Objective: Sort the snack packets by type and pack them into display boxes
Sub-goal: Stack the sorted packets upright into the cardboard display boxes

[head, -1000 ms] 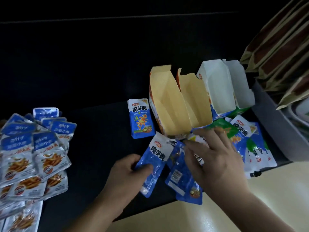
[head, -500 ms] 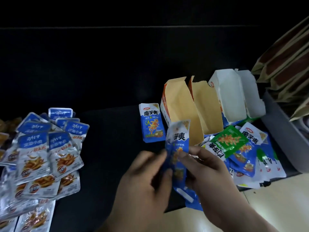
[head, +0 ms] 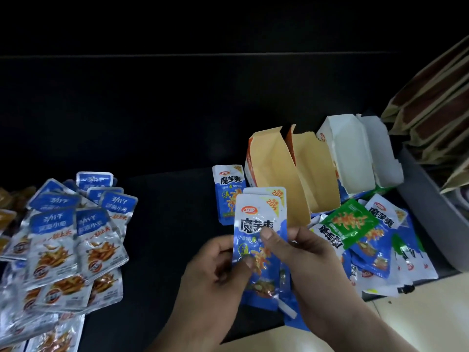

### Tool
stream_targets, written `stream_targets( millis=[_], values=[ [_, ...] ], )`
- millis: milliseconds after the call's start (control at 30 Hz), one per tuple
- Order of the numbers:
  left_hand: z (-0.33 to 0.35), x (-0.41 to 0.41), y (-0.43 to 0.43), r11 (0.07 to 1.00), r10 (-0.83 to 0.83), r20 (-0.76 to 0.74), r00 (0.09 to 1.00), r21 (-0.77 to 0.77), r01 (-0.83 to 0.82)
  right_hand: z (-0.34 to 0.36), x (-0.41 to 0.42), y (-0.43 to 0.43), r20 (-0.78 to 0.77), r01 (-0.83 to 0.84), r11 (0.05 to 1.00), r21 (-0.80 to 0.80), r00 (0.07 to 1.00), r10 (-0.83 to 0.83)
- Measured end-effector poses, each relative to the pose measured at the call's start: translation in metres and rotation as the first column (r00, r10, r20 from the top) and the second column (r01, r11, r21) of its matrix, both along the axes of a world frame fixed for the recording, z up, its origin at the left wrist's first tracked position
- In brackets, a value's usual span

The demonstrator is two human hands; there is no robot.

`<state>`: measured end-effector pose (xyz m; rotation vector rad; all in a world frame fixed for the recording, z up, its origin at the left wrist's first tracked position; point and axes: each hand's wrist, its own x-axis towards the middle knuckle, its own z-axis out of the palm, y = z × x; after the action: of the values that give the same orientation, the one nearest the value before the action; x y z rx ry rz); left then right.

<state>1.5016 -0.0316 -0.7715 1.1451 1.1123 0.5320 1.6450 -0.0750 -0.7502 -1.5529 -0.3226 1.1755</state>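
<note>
Both hands hold a small stack of blue konjac snack packets [head: 256, 219] upright in front of me. My left hand [head: 215, 278] grips the stack's lower left edge with the thumb on its face. My right hand [head: 304, 265] pinches it from the right, thumb across the print. One more blue packet [head: 228, 191] lies flat beside two open tan-lined display boxes [head: 276, 179]. A white-lined box [head: 347, 156] stands further right. A green packet [head: 349, 221] tops a heap of blue packets [head: 380, 245] at the right.
A large spread of silver-and-blue fish snack packets [head: 63, 237] covers the left of the dark table [head: 162, 224]. A grey bin [head: 431, 207] holding brown paper bags [head: 436, 118] stands at the far right. Pale floor shows past the table's near edge.
The left hand lifted a blue packet from the table; both hands brought packets together into an upright stack, now turned face-on and squared.
</note>
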Motion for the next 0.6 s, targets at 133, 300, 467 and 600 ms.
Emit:
stream_targets(
  millis=[133,300,467,600],
  values=[
    [-0.005,-0.005,0.011,0.987,0.157,0.005,0.988,-0.042,-0.157,-0.002,-0.003,0.01,0.271,-0.109,0.99,-0.091,0.954,0.13],
    [-0.02,-0.014,0.041,0.916,0.401,-0.063,0.914,-0.011,-0.402,-0.005,0.009,0.008,0.39,-0.141,0.975,-0.171,0.899,0.198],
    [-0.032,0.02,0.075,0.916,0.4,-0.08,0.913,0.085,-0.393,-0.008,0.022,-0.004,0.427,-0.125,0.968,-0.217,0.879,0.209],
    [-0.047,0.025,0.08,0.954,0.267,-0.2,0.943,0.197,-0.228,-0.01,0.035,-0.019,0.505,-0.115,0.971,-0.21,0.837,0.208]
  ],
)
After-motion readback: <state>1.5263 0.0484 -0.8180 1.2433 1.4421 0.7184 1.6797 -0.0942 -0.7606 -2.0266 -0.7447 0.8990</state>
